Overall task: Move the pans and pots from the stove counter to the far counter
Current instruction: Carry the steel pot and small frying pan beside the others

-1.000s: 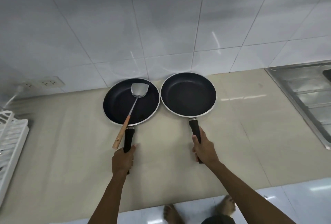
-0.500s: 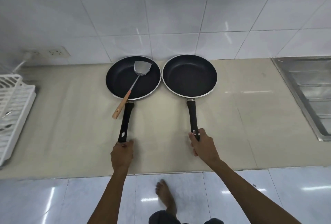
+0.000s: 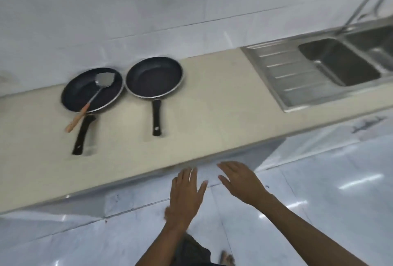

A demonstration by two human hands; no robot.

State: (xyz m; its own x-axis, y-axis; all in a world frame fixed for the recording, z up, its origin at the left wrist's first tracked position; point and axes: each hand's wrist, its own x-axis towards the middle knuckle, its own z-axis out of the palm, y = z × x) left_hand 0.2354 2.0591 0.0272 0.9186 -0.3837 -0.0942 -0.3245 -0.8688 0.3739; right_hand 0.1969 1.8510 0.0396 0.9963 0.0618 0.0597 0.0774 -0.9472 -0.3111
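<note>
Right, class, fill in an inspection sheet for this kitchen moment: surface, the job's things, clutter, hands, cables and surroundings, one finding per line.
Surface: beige counter, bare apart from the pans.
Job's things: left pan and right pan sit side by side near the wall, rims close or touching, black handles pointing toward the counter's front edge.
Clutter: a metal spatula with a wooden handle lies in the left pan, its handle sticking out over the rim.
Hands: left hand and right hand are both open and empty, over the floor in front of the counter.
Cables: nothing seen.
Surroundings: white tiled wall, steel sink with drainboard at right, glossy tiled floor.
</note>
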